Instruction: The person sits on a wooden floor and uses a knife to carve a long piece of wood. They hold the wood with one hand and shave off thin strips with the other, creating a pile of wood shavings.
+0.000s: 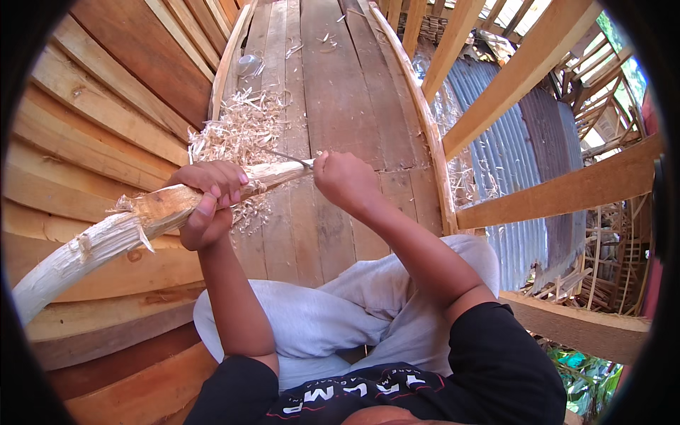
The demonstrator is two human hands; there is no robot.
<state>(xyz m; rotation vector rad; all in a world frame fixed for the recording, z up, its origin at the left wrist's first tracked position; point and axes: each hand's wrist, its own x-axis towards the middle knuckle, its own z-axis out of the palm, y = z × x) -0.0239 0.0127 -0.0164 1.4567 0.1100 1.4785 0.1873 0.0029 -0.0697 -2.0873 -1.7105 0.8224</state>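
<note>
A pale, partly peeled wooden pole (99,253) slants up from the lower left, its narrower end in front of me. My left hand (209,197) is wrapped round it near a rough, browner patch. Close to the pole's far end, my right hand (346,183) is closed in a fist on a knife, whose handle the fingers hide. The thin dark knife blade (287,157) points left from the fist and lies against or just over the pole's end; exact contact is too small to tell. Frayed slivers cling to the pole's surface.
Curly wood shavings (244,127) are heaped on the plank floor (343,92) beyond my left hand, near a clear plastic cup (248,65). A board wall (85,142) stands at left. Wooden railing (552,180) runs along the right, with corrugated metal sheets (503,142) outside.
</note>
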